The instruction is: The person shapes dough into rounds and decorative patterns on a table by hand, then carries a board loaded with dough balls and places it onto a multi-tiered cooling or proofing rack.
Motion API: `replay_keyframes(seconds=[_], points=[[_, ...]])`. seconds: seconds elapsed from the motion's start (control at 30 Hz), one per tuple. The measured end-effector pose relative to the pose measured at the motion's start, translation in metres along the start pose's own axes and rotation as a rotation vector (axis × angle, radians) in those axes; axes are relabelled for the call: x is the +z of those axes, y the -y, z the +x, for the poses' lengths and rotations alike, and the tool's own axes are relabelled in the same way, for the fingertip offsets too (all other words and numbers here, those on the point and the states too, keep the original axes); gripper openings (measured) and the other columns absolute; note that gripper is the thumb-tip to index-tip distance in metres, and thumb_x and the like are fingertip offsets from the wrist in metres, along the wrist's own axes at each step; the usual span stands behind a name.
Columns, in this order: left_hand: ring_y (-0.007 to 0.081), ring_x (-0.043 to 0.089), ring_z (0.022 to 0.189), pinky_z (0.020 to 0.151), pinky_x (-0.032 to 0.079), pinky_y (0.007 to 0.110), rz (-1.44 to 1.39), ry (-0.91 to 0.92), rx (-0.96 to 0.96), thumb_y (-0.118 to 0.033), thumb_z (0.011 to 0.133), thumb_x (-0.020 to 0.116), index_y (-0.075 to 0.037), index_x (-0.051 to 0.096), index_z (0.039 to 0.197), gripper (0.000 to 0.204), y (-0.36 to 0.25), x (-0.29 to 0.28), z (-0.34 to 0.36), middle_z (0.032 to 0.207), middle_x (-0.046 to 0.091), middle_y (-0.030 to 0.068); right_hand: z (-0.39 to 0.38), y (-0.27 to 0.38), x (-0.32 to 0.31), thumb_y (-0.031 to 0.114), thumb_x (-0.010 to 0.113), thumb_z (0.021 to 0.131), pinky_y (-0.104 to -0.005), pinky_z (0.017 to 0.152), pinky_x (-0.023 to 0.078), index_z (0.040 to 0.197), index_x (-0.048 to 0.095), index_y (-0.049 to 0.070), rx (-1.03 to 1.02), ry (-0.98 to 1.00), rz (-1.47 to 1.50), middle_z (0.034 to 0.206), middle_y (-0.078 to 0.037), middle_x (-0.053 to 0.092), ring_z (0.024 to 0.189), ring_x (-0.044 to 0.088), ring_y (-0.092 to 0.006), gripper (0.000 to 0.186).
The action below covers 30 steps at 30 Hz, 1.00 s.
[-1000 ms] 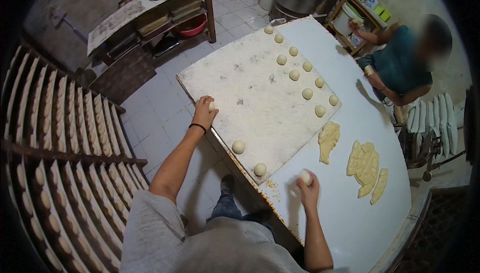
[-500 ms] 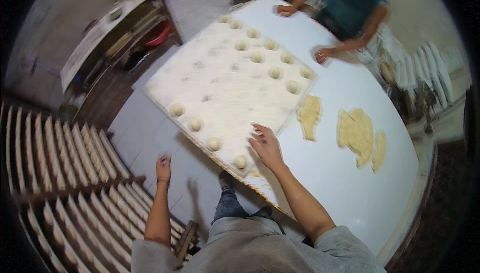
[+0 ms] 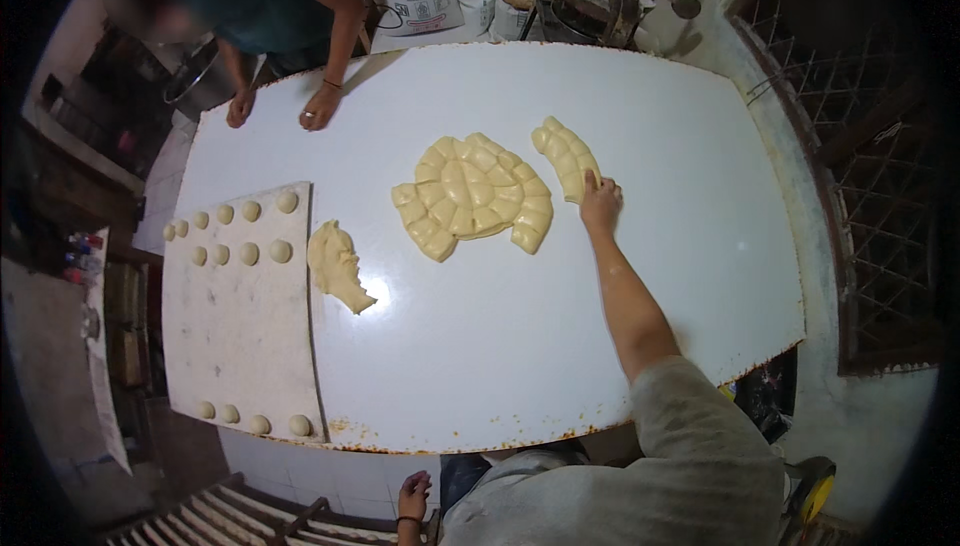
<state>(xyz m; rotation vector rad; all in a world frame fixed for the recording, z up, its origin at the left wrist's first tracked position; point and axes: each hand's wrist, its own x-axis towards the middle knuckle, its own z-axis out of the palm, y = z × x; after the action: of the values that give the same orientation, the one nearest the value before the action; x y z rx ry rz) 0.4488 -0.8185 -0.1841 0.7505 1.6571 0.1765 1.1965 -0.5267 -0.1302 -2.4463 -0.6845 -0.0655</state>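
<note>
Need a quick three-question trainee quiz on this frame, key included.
1. True or false: the right hand is at the near end of the narrow dough strip.
2. Which lies nearest the pale board?
A) large scored dough piece
B) ragged dough lump
C) narrow dough strip
3. How many dough balls form the row along the board's near edge?

Key: 1. True. 2. B. 3. Four.
</note>
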Motion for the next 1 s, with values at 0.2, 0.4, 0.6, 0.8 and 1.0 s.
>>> replay_keyframes(seconds=[0.2,0.4,0.6,0.8,1.0], points=[[0.0168,0.068,0.114,0.096,0.054,0.034,0.287,0.268,0.156,-0.032,0.106,0.068,-0.004,0.071,0.130,0.037,-0.150,0.091,-0.059,0.121,0.075,0.0077,-0.022,0.004,-0.031,0.044,0.059,0.105,-0.0516,0.089,0.052,0.114,0.058,-0.001,0.127,0.053,0.121,0.114,-0.025,0.067,0.103,0.065,-0.0460,0.046],[0.0159,0.070,0.106,0.096,0.056,0.029,0.133,0.559,0.244,-0.040,0.106,0.068,0.003,0.070,0.129,0.048,-0.254,0.229,-0.116,0.120,0.074,0.0090,-0.227,-0.111,-0.087,0.024,0.066,0.102,-0.0409,0.081,0.050,0.108,0.054,0.000,0.163,0.395,0.391,0.098,-0.015,0.061,0.090,0.061,-0.0255,0.029],[0.0177,0.066,0.109,0.089,0.054,0.032,0.251,0.483,0.364,-0.041,0.101,0.075,-0.003,0.071,0.127,0.047,-0.289,0.275,-0.103,0.118,0.074,0.0086,-0.328,-0.080,-0.160,0.017,0.061,0.108,-0.0337,0.090,0.050,0.128,0.058,0.001,0.079,0.508,0.593,0.108,-0.010,0.064,0.099,0.060,-0.0165,0.025],[0.0370,0.054,0.133,0.117,0.038,0.046,0.886,-0.012,1.248,-0.036,0.096,0.074,-0.007,0.068,0.136,0.050,-0.250,0.135,0.010,0.142,0.062,0.0190,-0.256,-0.113,-0.209,0.021,0.056,0.111,-0.0406,0.109,0.045,0.133,0.067,0.003,-0.350,0.408,0.152,0.128,-0.019,0.065,0.119,0.061,-0.0326,0.030],[0.0324,0.049,0.146,0.126,0.034,0.048,0.788,0.113,1.468,-0.030,0.098,0.070,-0.009,0.066,0.140,0.047,-0.299,0.213,-0.009,0.148,0.060,0.0156,-0.298,-0.058,-0.148,0.014,0.056,0.108,-0.0527,0.122,0.035,0.127,0.070,-0.003,-0.608,0.445,0.265,0.141,-0.024,0.065,0.141,0.052,-0.0420,0.029]])
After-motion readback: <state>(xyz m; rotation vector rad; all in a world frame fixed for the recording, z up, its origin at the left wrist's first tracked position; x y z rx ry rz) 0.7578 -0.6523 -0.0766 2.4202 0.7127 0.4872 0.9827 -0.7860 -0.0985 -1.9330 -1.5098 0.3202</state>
